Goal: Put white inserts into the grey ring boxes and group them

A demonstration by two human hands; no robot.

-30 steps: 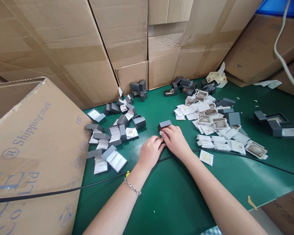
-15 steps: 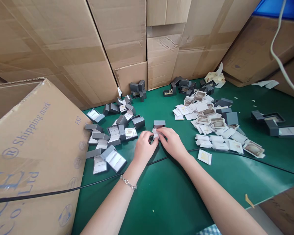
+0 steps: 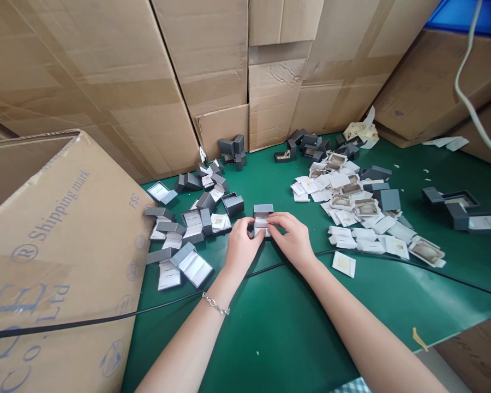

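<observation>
Nearest edge, bottom: a bit of blue-and-white checked cloth [image 3: 347, 386], then the green tabletop [image 3: 253, 333] w/ a tan scrap [image 3: 419, 339] near its R edge. Chain bracelet [image 3: 215, 303] on the L wrist. Black cable [image 3: 106, 318] runs across, passing under both forearms; white card [image 3: 344, 264] w/ a yellowish patch lies just beyond it, R side.

Mid-table, the small grey box [image 3: 263, 208] stands open, lid up, pale inside, between the hands. L hand [image 3: 242, 248] — thumb and fingers drawn in narrow, gripping the box's L side. R hand [image 3: 291, 240] has thumb and fingertips pinched on its R side; exact contact partly hidden.

L of the hands: a cluster of open grey boxes [image 3: 193, 265], next to a big printed carton [image 3: 65, 245]. R: pile of white inserts [image 3: 364, 207], approx. same depth and farther. Beyond: more dark boxes [image 3: 311, 150], crumpled paper [image 3: 359, 132], then cardboard [image 3: 213, 54] at back.
</observation>
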